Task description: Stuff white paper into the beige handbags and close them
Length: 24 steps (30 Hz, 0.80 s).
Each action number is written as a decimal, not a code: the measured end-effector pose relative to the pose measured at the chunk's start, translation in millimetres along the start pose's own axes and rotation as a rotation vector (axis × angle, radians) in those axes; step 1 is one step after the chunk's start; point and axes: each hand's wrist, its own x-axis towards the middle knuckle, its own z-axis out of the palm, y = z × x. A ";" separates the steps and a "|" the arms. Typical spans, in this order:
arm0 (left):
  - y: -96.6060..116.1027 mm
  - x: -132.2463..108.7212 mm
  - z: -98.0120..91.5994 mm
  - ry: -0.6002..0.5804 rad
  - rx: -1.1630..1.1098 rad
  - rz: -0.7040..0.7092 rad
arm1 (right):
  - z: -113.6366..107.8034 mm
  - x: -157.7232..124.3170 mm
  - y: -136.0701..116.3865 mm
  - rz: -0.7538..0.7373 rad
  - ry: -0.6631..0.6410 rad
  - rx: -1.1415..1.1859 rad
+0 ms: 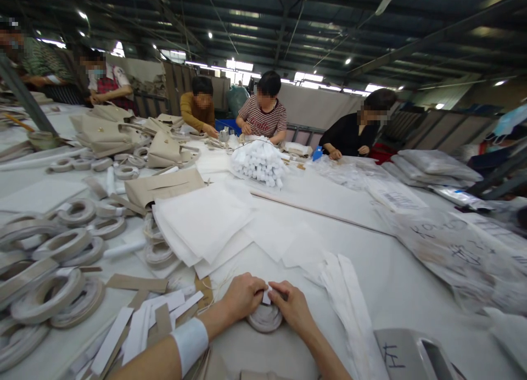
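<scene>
In front of me on the table lies a coiled strap point(265, 320), pale and wound into a flat ring. A small white strip point(266, 298) stands at its far edge, between my fingertips. My left hand point(246, 293) is closed in a pinch at the strip and the coil's left edge. From the other side, my right hand point(291, 307) pinches with thumb and forefinger at the same spot. How the strip is joined to the coil is hidden by my fingers. A pale band point(190, 342) goes round my left wrist.
Coiled straps point(68, 242) and cut white and beige strips point(142, 322) crowd the left. White sheets point(206, 221) lie ahead, near a bundle of white rolls point(259, 163). White fabric lengths point(349, 303), a grey device point(405, 352) and plastic bags point(457, 253) are right. Several people work across the table.
</scene>
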 end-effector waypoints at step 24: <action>23.7 4.4 -8.1 -0.067 0.334 0.079 | -27.3 -15.4 5.0 0.048 0.115 -0.138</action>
